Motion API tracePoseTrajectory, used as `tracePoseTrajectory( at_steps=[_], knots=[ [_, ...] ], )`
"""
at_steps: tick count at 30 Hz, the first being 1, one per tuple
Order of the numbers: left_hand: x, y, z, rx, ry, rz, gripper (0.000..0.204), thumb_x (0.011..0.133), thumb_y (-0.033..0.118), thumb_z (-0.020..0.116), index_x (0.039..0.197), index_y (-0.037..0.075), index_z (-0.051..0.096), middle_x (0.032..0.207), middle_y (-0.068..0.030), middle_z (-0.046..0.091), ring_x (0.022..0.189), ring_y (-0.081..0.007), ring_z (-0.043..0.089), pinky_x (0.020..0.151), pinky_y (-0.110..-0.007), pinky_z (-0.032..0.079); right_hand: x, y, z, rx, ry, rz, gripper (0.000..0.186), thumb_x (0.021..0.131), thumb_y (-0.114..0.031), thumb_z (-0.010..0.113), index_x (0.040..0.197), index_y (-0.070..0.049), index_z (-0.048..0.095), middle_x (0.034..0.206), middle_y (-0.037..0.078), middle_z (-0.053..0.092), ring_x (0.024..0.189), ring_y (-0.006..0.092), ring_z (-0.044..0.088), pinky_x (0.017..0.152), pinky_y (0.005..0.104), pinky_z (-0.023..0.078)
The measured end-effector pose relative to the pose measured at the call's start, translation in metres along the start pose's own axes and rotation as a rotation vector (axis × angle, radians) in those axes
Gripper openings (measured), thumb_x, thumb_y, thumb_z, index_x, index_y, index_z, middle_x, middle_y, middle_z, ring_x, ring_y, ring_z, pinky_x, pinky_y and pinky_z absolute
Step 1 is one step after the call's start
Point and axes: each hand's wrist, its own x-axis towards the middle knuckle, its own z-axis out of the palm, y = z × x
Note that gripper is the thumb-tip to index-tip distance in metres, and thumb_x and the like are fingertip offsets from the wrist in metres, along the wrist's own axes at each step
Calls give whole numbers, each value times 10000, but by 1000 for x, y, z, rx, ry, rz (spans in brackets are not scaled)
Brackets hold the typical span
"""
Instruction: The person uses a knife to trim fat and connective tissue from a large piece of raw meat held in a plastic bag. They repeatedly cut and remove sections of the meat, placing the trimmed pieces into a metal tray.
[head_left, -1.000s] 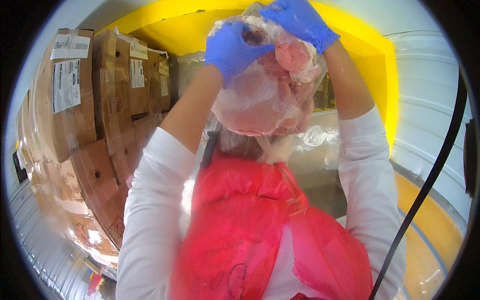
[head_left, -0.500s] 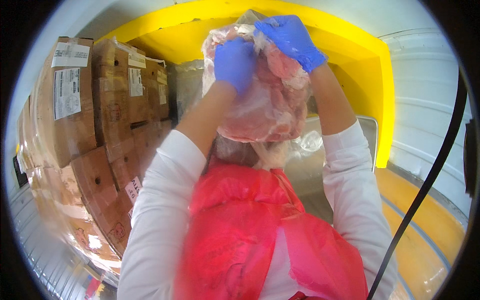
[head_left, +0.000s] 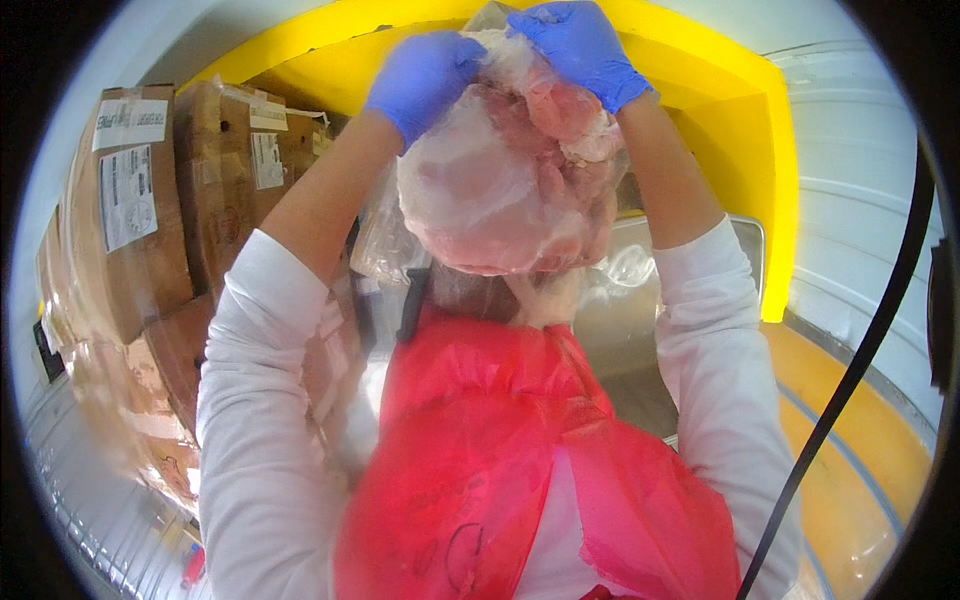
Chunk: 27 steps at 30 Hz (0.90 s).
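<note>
A large piece of pale pink raw meat (head_left: 490, 190) hangs in front of me at chest height, with clear plastic film about it. My left hand (head_left: 425, 80), in a blue glove, is closed at the upper left of the meat, its fingertips on the bunched clear plastic film (head_left: 495, 50). On the upper right, my right hand (head_left: 580, 50), also blue-gloved, is closed on the same film beside a fold of meat. Both hands are raised close together, and their fingertips are partly hidden. The meat's underside and what bears its weight are out of sight.
Below the meat on the right is a shiny metal tray (head_left: 625, 375). Taped cardboard boxes (head_left: 140, 250) are stacked at left. A yellow frame (head_left: 775, 190) arches behind the meat. A black handle-like object (head_left: 412, 305) sits beside my red apron (head_left: 460, 440). A black strap (head_left: 850, 370) crosses the right.
My left hand has moved up and left from the middle of the meat to its upper edge. My right hand has risen slightly, still gripping. More of the meat's left side shows.
</note>
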Motion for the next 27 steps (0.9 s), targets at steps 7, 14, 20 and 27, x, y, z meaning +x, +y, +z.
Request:
tracePoseTrajectory(
  at_steps=[7,14,20,27],
  knots=[
    [-9,-21,-26,-433,12,-226,344,897,257,729,1154,31,697,973,-92,723,884,-177,673,819,-332,539,1,-42,3,137,-112,23,265,894,-275,715,935,-18,762,851,130,748,762,213,688,748,328,544],
    [16,-1,-1,312,-118,-140,572,823,556,714,1115,65,689,1085,-202,698,1056,-381,645,892,-458,521,42,-32,17,83,-109,7,304,908,-291,713,960,6,757,854,102,756,781,167,675,762,326,542],
    [22,-40,15,152,-111,9,437,830,482,687,996,79,723,1054,-196,704,990,-408,660,874,-482,522,52,-11,17,73,-111,58,352,904,-357,691,907,-11,758,874,148,751,764,248,703,738,362,550],
    [22,-51,30,75,-106,-91,261,880,270,620,1014,59,694,1026,-219,692,977,-424,650,873,-469,524,43,-35,17,311,-54,203,299,913,-310,718,908,-14,757,819,119,747,678,176,647,701,337,533]
  ],
)
